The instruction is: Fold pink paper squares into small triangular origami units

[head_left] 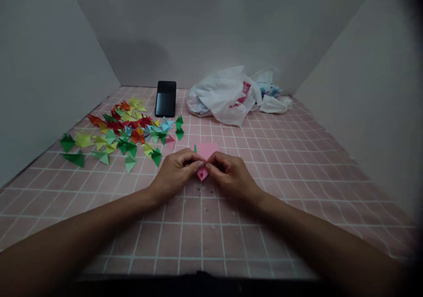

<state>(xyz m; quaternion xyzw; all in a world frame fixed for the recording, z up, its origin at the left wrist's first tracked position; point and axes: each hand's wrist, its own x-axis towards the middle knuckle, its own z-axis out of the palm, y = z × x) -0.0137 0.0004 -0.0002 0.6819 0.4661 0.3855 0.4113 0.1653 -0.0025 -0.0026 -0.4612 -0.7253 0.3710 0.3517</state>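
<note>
Your left hand [176,172] and right hand [231,176] grip the pink paper [205,150], fingers pinched on it, probably; folded paper shapes [120,131] sit to your left.

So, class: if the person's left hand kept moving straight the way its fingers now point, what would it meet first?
The pink paper: the left hand's fingers are touching it. Just beyond it lies the right hand, though depth is hard to judge here.
</note>
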